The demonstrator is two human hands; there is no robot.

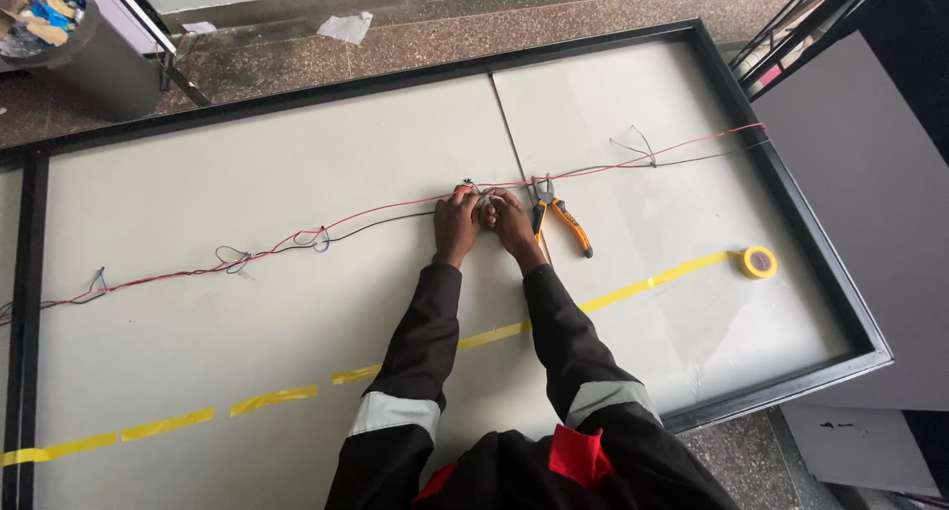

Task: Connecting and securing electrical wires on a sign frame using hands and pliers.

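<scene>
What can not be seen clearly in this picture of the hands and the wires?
- Head view: what the left hand and right hand pinch at the wire joint; the fingers cover it and it is too small.
- Red wire and black wire: their left ends are cut off by the picture edge.
- Pliers: the jaw tips are too small to judge.
- Bin, top left: cut off by the edge.

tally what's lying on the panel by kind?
Wires: 2 (red wire, black wire)
Pliers: 1
Tape roll: 1
Total: 4
The left hand and right hand meet at the wires.
</scene>
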